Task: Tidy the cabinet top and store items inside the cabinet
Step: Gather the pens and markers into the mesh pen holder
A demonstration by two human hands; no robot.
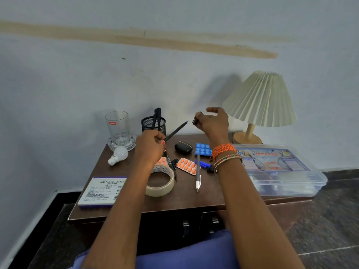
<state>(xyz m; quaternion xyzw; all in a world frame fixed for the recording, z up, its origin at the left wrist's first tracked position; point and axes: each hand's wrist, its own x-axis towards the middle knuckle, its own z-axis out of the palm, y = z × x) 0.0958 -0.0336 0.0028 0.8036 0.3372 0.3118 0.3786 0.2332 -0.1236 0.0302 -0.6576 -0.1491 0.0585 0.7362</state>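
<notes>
**Desk:** Head view: what are the hands doing over the cabinet top?

**Photographer:** The left hand has its fingers curled around a dark pen, blue tip uncovered and tilted up toward the right. The right hand pinches the pen's small dark cap between thumb and a fingertip, its other fingers spread loose. Cap and tip are near but apart. Both are raised above the cabinet, in front of a black mesh pen holder with two dark pens standing in it.

**Desk:** Any legible writing?

**Photographer:** A clear glass at the back left carries a red "cello" label; it stands in a glass dish, with a white light bulb just in front. The white box at the front left reads "FABER-CASTELL STAMP PAD"; its fine print is too small to read. The clear plastic box at the right reads "Medigold" and "FIRST"; the rest is blurred. The tape roll bears lettering that cannot be made out.

**Desk:** And the rest?

**Photographer:** A grey-and-white pen, orange tablet strips, a blue tablet strip, a black oval case and a blue pen lie mid-top. A pleated-shade lamp stands at the back right. The cabinet doors below are closed.
</notes>
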